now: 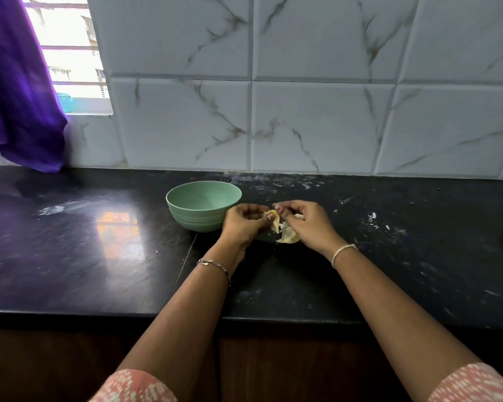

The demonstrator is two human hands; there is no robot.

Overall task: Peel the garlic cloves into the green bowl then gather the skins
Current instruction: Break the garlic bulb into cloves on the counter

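Observation:
A green bowl (199, 204) stands on the black counter (99, 256) near the tiled wall; its inside looks empty from here. Just to its right, my left hand (244, 224) pinches a pale garlic clove (274, 218) between thumb and fingers. My right hand (305, 221) meets it from the right, its fingertips pinching at the clove's skin. Loose papery skins (288, 236) lie on the counter under and between both hands.
Small white skin flakes (373, 220) are scattered on the counter to the right. A purple cloth (18, 105) hangs at the far left by the window. The counter's front edge (157, 314) runs across below my forearms.

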